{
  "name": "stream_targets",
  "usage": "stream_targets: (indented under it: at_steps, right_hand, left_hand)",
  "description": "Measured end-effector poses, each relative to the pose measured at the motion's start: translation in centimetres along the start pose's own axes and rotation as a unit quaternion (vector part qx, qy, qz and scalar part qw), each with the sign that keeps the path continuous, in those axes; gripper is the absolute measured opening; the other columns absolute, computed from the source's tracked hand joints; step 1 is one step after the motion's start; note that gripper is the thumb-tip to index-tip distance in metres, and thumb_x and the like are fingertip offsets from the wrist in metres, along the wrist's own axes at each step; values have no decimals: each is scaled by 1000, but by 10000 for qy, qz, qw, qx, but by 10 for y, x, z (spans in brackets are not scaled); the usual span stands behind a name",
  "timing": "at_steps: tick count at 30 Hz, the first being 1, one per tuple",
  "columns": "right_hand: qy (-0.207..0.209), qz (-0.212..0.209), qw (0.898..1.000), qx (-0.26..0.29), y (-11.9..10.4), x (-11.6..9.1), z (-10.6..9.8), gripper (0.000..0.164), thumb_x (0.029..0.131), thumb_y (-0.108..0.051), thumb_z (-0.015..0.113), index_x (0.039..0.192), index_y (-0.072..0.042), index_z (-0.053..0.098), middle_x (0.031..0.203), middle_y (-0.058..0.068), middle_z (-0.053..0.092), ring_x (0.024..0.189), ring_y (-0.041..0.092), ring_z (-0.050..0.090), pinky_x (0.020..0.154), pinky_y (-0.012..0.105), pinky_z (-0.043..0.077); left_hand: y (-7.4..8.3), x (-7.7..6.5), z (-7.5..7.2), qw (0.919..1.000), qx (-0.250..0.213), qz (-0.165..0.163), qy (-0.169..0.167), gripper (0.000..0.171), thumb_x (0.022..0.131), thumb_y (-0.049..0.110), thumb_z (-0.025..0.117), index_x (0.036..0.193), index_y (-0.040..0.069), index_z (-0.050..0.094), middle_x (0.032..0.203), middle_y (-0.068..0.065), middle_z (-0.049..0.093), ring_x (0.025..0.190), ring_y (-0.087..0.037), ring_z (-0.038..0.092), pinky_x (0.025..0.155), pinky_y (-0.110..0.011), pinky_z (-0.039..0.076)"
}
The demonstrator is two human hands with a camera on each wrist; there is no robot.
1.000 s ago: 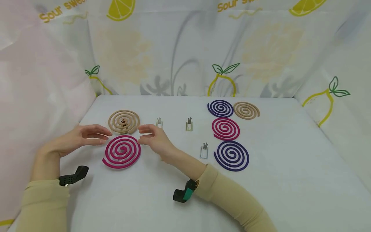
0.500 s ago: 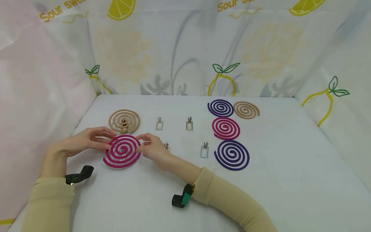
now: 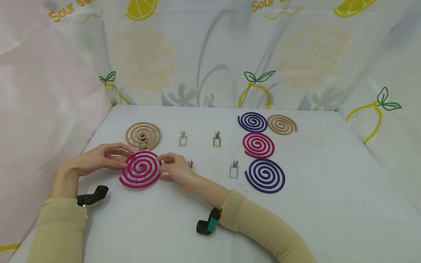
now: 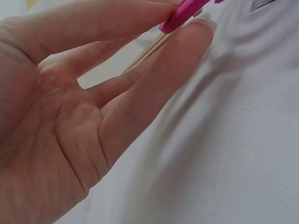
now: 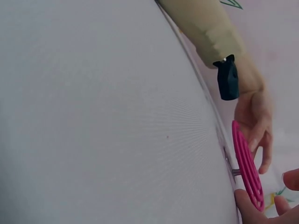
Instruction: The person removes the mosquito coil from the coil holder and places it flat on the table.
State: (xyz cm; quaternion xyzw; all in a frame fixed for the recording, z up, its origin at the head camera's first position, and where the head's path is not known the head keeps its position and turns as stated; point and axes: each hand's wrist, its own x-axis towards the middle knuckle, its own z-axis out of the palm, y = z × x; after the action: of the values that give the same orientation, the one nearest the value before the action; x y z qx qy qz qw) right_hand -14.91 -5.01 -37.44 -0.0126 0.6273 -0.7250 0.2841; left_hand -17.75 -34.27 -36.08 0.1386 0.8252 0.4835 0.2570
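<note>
A pink mosquito coil (image 3: 142, 166) is at the left of the table, raised on a small metal stand (image 5: 237, 172). My left hand (image 3: 102, 159) holds its left rim between thumb and finger; in the left wrist view the edge of the pink coil (image 4: 180, 16) sits between those tips. On the opposite rim is my right hand (image 3: 177, 170), its curled fingertips at the edge. Seen from the right wrist, the pink coil (image 5: 247, 165) stands apart from the table surface. Just behind it, a tan coil (image 3: 143, 123) rests on its own stand.
Several small metal stands, one (image 3: 217, 139) at mid-table and another (image 3: 234, 171) nearer, lie between the coil groups. On the right are two purple coils, the front one (image 3: 265, 173) largest, a pink coil (image 3: 258, 145) and a tan coil (image 3: 282, 125). A printed curtain surrounds the table.
Both hands have come in from beside the pink coil to its rim, the left moving right and the right moving down. The coil stays in about the same place.
</note>
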Motion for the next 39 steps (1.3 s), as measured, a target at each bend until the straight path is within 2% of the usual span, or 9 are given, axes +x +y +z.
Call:
stream_targets:
  at_steps: [4,13,21,28,39]
  right_hand:
    - [-91,-5,10000,36,2,0,-1,33,92,1,62,124,-2,63,125,7,52,103,17,61,91,38,59]
    - [-293,-38,9990,328,5,2,0,34,92,5,59,126,2,60,115,9,54,89,18,64,89,42,60]
    - [-339,-24,9987,369,6,2,0,34,93,5,59,126,3,60,111,9,60,87,17,64,91,41,59]
    - [-360,-25,9986,396,6,3,0,32,92,6,59,124,5,61,110,11,63,86,17,65,90,41,59]
    - [-295,-89,9984,474,7,5,0,32,91,7,59,123,6,62,109,11,65,87,16,64,89,41,60]
  left_hand:
    - [-1,1,-1,9998,-138,-39,-121,39,95,10,65,132,2,53,123,0,65,109,-13,66,89,-30,59]
    - [-5,1,-1,9993,-263,92,-259,31,97,7,62,127,1,56,120,4,67,106,-11,67,89,-26,58]
    - [-4,2,0,9985,-331,201,-388,28,98,6,60,126,3,59,119,3,69,107,-10,67,89,-26,58]
    - [-6,2,-3,9977,-370,283,-489,33,98,4,58,130,-2,58,120,7,69,109,-7,66,91,-26,58]
    - [-5,1,-3,9992,-153,172,-327,35,98,8,59,131,-3,59,121,8,70,110,-7,65,91,-25,57]
